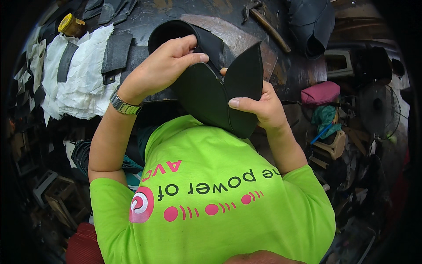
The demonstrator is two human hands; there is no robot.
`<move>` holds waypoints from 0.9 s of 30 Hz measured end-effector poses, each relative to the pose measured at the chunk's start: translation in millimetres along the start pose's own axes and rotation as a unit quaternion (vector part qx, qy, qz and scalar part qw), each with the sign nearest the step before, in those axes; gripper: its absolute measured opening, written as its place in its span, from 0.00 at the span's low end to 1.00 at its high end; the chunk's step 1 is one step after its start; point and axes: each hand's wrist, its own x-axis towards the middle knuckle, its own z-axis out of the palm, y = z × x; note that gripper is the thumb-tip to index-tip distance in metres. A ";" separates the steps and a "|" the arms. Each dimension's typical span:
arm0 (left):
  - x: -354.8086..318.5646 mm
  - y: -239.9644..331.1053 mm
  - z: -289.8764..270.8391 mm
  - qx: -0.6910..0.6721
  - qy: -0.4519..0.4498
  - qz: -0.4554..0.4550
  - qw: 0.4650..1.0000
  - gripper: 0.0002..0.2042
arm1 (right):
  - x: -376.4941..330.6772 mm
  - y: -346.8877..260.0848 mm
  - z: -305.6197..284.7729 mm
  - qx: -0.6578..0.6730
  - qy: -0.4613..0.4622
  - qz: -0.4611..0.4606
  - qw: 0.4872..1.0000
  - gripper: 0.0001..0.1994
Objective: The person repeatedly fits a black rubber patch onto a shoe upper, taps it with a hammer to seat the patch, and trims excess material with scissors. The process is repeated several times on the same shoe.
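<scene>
Filling the lower half of the view is a bright green short-sleeved shirt [228, 207] with pink and dark print, worn by the person whose forearms rise from it. Beyond the shirt lies a dark, worn round worktable [246, 31] with scuffed brown patches. On its left part sits a crumpled sheet of white fabric [74, 83], and several flat dark leather cut pieces [116, 53] lie on and beside that sheet.

Held up between the shirt and the table is the black leather shoe upper [206, 88], a folded, curved piece whose two flaps stand apart like a pair of wings, with a rounded collar opening at its far end. The left hand [162, 66] grips the collar edge, thumb and fingers pinched over the rim, and a silver metal wristwatch [124, 105] circles that wrist. The right hand [257, 105] clasps the near right flap, thumb pressed flat on its outer face and fingers wrapped behind it.

To the right, off the table, a pink zipped fabric pouch [321, 92] rests among clutter, just above a bundle of teal cloth [325, 116]. A wooden-handled hammer [266, 22] lies at the table's far side, well apart from the hands. At the upper left edge stands a small yellow-lidded jar [71, 24].
</scene>
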 end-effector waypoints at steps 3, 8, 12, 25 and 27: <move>5.7 -7.4 6.6 -0.016 0.039 0.031 0.999 0.17 | 1.4 -2.5 -0.1 0.055 -0.031 0.045 0.997 0.21; 7.7 -6.7 14.6 -0.027 0.040 0.039 0.998 0.16 | 2.3 1.2 -0.4 0.080 -0.083 0.073 0.991 0.18; 1.0 2.1 13.7 -0.068 -0.002 0.001 0.998 0.12 | 0.4 -0.2 -1.5 0.059 -0.072 0.101 0.990 0.17; -7.2 4.0 -1.7 -0.085 -0.075 -0.010 0.994 0.17 | -12.0 -4.9 19.3 -0.128 0.058 -0.073 0.987 0.18; -6.4 3.8 -4.1 -0.058 -0.084 -0.003 0.995 0.18 | -9.4 -3.0 18.5 -0.112 0.059 -0.069 0.990 0.18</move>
